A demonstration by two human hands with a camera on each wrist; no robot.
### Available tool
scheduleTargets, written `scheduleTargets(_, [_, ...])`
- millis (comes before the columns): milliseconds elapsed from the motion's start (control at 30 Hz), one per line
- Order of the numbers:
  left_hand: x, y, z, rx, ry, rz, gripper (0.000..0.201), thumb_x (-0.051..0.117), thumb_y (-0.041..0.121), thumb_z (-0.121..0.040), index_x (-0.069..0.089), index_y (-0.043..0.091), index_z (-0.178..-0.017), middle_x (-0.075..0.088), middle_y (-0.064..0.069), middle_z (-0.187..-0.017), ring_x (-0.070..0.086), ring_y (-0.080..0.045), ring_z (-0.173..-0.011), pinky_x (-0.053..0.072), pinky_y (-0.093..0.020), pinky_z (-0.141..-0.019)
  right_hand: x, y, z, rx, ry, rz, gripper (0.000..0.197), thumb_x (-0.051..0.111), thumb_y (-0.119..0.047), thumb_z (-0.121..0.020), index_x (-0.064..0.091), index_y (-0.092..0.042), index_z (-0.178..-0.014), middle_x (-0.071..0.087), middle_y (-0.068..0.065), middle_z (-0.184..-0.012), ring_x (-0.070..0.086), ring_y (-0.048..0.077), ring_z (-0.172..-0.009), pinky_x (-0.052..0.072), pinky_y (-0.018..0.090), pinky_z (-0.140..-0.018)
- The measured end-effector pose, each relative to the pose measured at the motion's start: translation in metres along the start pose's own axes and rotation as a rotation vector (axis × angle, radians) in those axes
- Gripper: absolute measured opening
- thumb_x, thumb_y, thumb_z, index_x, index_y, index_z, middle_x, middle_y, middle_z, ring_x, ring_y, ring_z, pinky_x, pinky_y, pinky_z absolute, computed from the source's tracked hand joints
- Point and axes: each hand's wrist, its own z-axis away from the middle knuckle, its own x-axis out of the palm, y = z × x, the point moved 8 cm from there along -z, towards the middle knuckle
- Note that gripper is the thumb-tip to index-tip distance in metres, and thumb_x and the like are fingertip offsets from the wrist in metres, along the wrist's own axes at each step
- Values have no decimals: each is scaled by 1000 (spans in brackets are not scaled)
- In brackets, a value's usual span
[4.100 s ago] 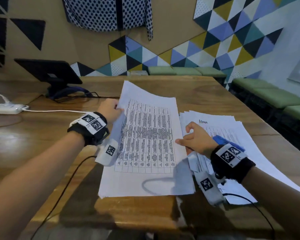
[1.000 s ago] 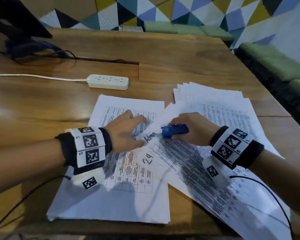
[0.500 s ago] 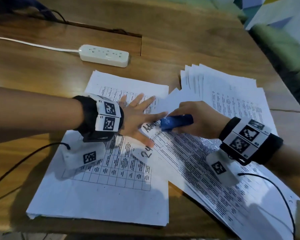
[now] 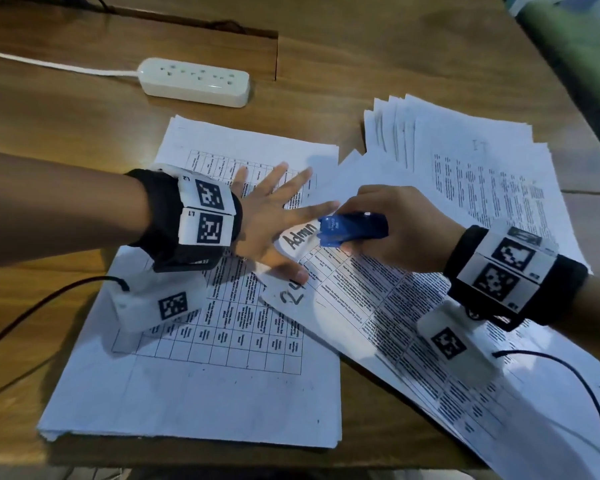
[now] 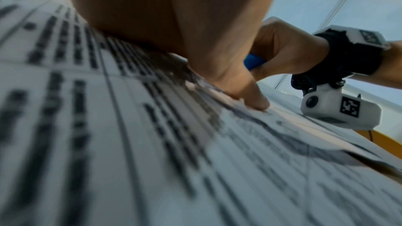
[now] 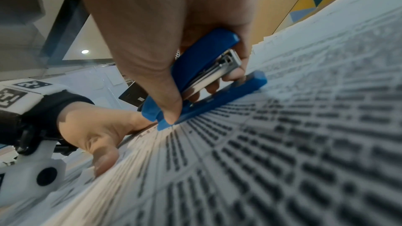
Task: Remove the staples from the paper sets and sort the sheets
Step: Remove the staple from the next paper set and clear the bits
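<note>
A stapled paper set (image 4: 378,299) marked "Admn" and "24" lies slanted across the table, its top corner over a pile of loose table sheets (image 4: 205,375). My left hand (image 4: 274,220) lies flat with straight, spread fingers and presses that corner down; its thumb (image 5: 254,99) rests on the paper edge. My right hand (image 4: 395,230) grips a small blue stapler (image 4: 352,228), whose rear end meets the "Admn" corner. In the right wrist view the blue stapler (image 6: 206,78) rests on the printed sheet under my curled fingers. The staple itself is hidden.
A fanned stack of printed sheets (image 4: 465,157) lies behind my right hand. A white power strip (image 4: 194,82) with its cord sits at the back left of the wooden table (image 4: 378,57). Wrist-camera cables trail off the front edge.
The head camera has come closer and tilted down. My left hand went from curled to flat with spread fingers on the corner. The stapler stays at the "Admn" corner.
</note>
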Motion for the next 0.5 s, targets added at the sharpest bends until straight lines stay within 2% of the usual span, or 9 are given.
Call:
scheduleTargets(67, [-1,-1,-4,6,14,3,113,36,93,-37,-35,60,-120,-37,4,-148,-29,-28,-138,-10,-67,-104,0,0,-2,-26,-18,12,27,75,-13,-71,69,-12,-98,60,1,-80,50,16,-69,32,12,-61])
scheduleTargets(133, [-4,-4,-9,-3,22,-7,122,37,94,-30,-36,59,-122,-37,6,-148,-30,-28,-138,-11,-67,-103,2,-2,-2,-45,-40,34,26,73,-16,-73,66,-13,-97,56,-7,-81,48,14,-70,32,11,-60])
scheduleTargets(233, [-8,0,-14,8,67,-8,125,28,100,-21,-41,59,-116,-38,8,-147,-30,-26,-138,-14,-65,-103,10,-6,2,-69,-117,128,26,63,-21,-83,50,-12,-103,48,-8,-86,41,15,-71,25,26,-58])
scheduleTargets(300, [-9,3,-14,31,139,27,119,16,103,-22,-38,59,-119,-37,10,-146,-29,-24,-139,-14,-62,-104,17,-6,7,-46,-195,208,32,53,-26,-90,39,-8,-112,42,-4,-87,36,18,-67,23,26,-62])
scheduleTargets(400, [-9,11,-17,73,181,-10,125,-1,100,-30,-28,42,-137,-34,7,-148,-26,-24,-140,-11,-60,-107,22,-8,9,-57,-250,387,37,40,-36,-94,30,-9,-117,49,3,-89,35,19,-62,27,29,-61])
scheduleTargets(500, [-11,16,-19,102,181,-33,131,0,99,-34,-25,28,-142,-36,4,-148,-27,-25,-139,-10,-59,-108,21,-8,7,-87,-257,620,39,31,-47,-94,23,-16,-116,59,2,-94,40,24,-62,27,29,-54])
